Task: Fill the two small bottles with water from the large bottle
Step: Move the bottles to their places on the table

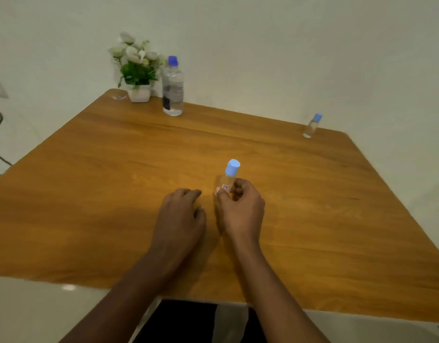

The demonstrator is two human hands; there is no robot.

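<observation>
Gripping the near small clear plastic bottle with a pale blue cap (228, 178), the right hand (240, 209) has thumb and fingers curled round its lower body, close to the middle of the brown wooden desk (89, 181). The bottle tilts slightly to the right. The hand hides its base, so I cannot tell whether it touches the desk. The left hand (181, 214) rests on the desk just to the left, fingers loosely curled and holding nothing, close to the bottle but apart from it.

I judge the task to be at its opening step: readying the first small bottle, with no pouring begun, since all three caps are on. The large clear plastic water bottle with a dark blue cap (173, 90) stands upright at the far left, just beside a white pot of white flowers (139, 92) and well apart from both hands. The second small clear bottle with a pale blue cap (312, 126) stands at the far right corner, also well away.

The next move likely calls for the left hand to pinch the pale blue cap and twist it off while the right hand steadies the body. Then the large bottle must be fetched and uncapped. The small bottle's narrow mouth will probably demand a slow, careful pour.
</observation>
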